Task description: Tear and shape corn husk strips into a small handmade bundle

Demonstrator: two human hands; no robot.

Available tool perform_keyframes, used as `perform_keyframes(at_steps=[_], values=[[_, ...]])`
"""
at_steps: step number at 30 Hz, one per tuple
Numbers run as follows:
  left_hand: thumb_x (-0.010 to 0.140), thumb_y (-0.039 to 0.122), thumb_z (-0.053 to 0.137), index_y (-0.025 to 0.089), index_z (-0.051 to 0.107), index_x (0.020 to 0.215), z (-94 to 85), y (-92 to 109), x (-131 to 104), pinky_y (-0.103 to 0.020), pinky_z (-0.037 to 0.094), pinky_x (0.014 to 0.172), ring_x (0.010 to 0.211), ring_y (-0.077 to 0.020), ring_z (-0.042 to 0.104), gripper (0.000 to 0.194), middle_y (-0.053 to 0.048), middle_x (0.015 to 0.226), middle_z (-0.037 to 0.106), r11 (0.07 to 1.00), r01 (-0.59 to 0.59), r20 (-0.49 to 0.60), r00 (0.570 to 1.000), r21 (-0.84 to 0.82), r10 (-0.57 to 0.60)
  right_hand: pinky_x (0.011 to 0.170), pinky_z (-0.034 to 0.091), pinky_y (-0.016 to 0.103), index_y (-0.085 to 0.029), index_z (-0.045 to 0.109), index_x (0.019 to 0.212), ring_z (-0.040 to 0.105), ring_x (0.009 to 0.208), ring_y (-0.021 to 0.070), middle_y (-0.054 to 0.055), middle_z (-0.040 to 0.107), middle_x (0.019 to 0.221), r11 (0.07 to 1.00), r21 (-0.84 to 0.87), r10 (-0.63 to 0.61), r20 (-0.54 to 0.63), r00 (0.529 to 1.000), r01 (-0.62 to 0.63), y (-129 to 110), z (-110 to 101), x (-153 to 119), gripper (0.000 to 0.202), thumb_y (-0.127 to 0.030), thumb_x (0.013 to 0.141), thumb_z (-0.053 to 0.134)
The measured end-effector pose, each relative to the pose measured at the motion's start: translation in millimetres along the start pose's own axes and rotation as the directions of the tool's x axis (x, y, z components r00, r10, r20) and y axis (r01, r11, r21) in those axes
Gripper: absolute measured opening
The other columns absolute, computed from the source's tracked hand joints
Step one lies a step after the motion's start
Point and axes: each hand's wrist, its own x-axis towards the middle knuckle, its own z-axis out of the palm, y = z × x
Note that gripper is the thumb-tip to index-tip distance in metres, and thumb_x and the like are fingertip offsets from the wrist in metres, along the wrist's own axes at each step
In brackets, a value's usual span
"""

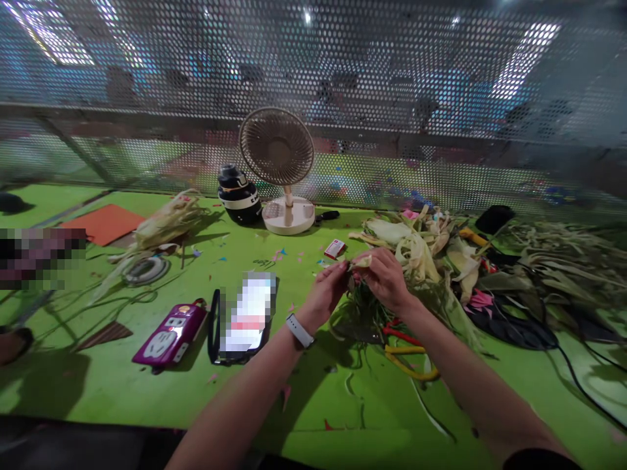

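Note:
My left hand (329,292), with a pale watch band (300,331) at the wrist, and my right hand (386,281) meet above the green table. In the fingers of my right hand is a pale, yellowish piece of corn husk (363,262). My left fingers are closed against a dark, thin part of it; its exact form is hidden. Below the hands lies a bundle of green strands (366,304). Scissors with red and yellow handles (410,363) rest nearer to me. Right of my hands spreads a heap of dried corn husks (418,251).
A desk fan (277,147) and a black bottle (238,196) stand by the perforated screen (392,85). Left of my arms lie a phone (249,313), a purple power strip (170,336), a tape roll (145,269) and orange paper (106,224). A black cable (585,391) runs at right.

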Motion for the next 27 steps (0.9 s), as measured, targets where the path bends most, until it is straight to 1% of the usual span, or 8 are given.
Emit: perform_keyframes(at_steps=[4,8,13,16,19,21,23,27], values=[[0.062,0.022,0.079,0.014,0.070,0.075,1.8,-1.1,-4.7,-0.022,0.050,0.067,0.064,-0.0101,0.063,0.018,-0.002,0.074,0.070,0.995,0.040,-0.005,0.999,0.088,-0.040,0.074,0.041,0.033,-0.025,0.064,0.102,0.054,0.080,0.0198,0.006,0.063,0.083,0.997,-0.074,0.002,-0.002,1.000,-0.002,1.4,1.2,-3.1,0.020,-0.028,0.091,0.047],[0.061,0.024,0.080,0.014,0.071,0.076,6.6,-2.4,-9.0,-0.021,0.049,0.068,0.063,-0.0080,0.061,0.020,-0.001,0.073,0.069,0.991,-0.017,0.013,1.000,0.133,0.015,0.071,0.041,0.032,-0.026,0.066,0.099,0.053,0.075,0.0192,0.005,0.062,0.078,0.995,-0.095,0.020,0.015,1.000,-0.018,2.9,1.7,-7.8,0.020,-0.033,0.090,0.049],[0.061,0.029,0.080,0.017,0.071,0.080,10.6,-2.6,-10.3,-0.020,0.048,0.067,0.066,-0.0080,0.060,0.025,0.000,0.077,0.069,0.976,-0.098,0.021,0.995,0.195,0.096,0.059,0.044,0.028,-0.025,0.069,0.091,0.053,0.063,0.0164,0.004,0.058,0.069,0.968,0.104,0.231,-0.017,0.973,-0.228,-2.3,3.4,-8.5,0.022,-0.036,0.090,0.049],[0.062,0.031,0.079,0.017,0.071,0.083,10.9,-3.1,-9.8,-0.020,0.048,0.070,0.067,-0.0077,0.059,0.026,0.000,0.079,0.068,0.969,-0.129,0.054,0.991,0.210,0.120,0.055,0.045,0.028,-0.025,0.070,0.085,0.053,0.059,0.0152,0.002,0.058,0.068,0.864,0.329,0.408,-0.010,0.913,-0.382,-8.8,5.8,-4.6,0.021,-0.039,0.086,0.054],[0.064,0.032,0.078,0.019,0.070,0.091,10.5,-4.8,-9.7,-0.020,0.049,0.072,0.069,-0.0077,0.059,0.031,0.000,0.084,0.069,0.967,-0.140,0.083,0.989,0.212,0.125,0.050,0.047,0.028,-0.025,0.071,0.082,0.052,0.054,0.0138,0.001,0.060,0.072,0.653,0.547,0.577,0.087,0.812,-0.523,-14.1,8.6,-0.1,0.022,-0.044,0.081,0.060],[0.065,0.032,0.077,0.020,0.069,0.094,9.4,-6.4,-9.6,-0.020,0.049,0.072,0.069,-0.0072,0.059,0.033,0.000,0.086,0.068,0.968,-0.142,0.079,0.989,0.207,0.129,0.047,0.047,0.028,-0.024,0.071,0.077,0.051,0.051,0.0127,0.001,0.060,0.074,0.548,0.617,0.638,0.128,0.759,-0.565,-16.5,9.6,2.5,0.024,-0.047,0.077,0.064],[0.065,0.031,0.077,0.021,0.069,0.096,7.8,-8.0,-9.0,-0.019,0.049,0.072,0.070,-0.0068,0.059,0.033,0.000,0.087,0.068,0.970,-0.141,0.078,0.989,0.201,0.127,0.045,0.045,0.027,-0.022,0.070,0.071,0.048,0.049,0.0115,0.001,0.059,0.071,0.507,0.641,0.662,0.138,0.736,-0.576,-18.1,9.7,4.8,0.027,-0.048,0.073,0.067],[0.065,0.031,0.077,0.021,0.068,0.097,5.5,-7.8,-7.0,-0.019,0.049,0.071,0.069,-0.0070,0.059,0.034,0.000,0.087,0.067,0.966,-0.128,0.091,0.990,0.223,0.110,0.042,0.043,0.025,-0.020,0.068,0.065,0.045,0.047,0.0103,0.000,0.057,0.067,0.469,0.653,0.668,0.178,0.722,-0.595,-18.8,8.6,7.5,0.031,-0.050,0.071,0.067]])
